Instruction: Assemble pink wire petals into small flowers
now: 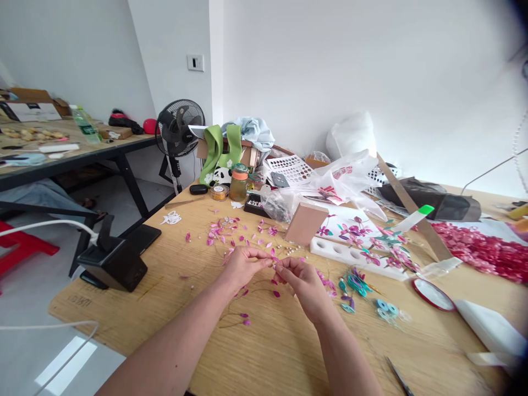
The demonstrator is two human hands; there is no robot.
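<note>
Above the middle of the wooden table [165, 330], my left hand [246, 268] and my right hand [300, 281] meet fingertip to fingertip. Both are closed in a pinch on a small pink petal [273, 253], whose tip shows between the fingers; any wire or bead inside the pinch is hidden. Loose magenta petals [216, 231] and thin wires lie behind and around my hands. A wired petal piece [246, 322] rests nearer the front. Right of my right hand are teal and purple flower pieces [357, 283].
A brown block [306, 223] and a white foam strip with holes [350, 256] bearing finished pink flowers [371, 257] stand behind my hands. A black power station [113, 267] is at left. Scissors [398, 375], a tape roll [433, 294] and a heap of red-pink pieces [478, 250] lie at right.
</note>
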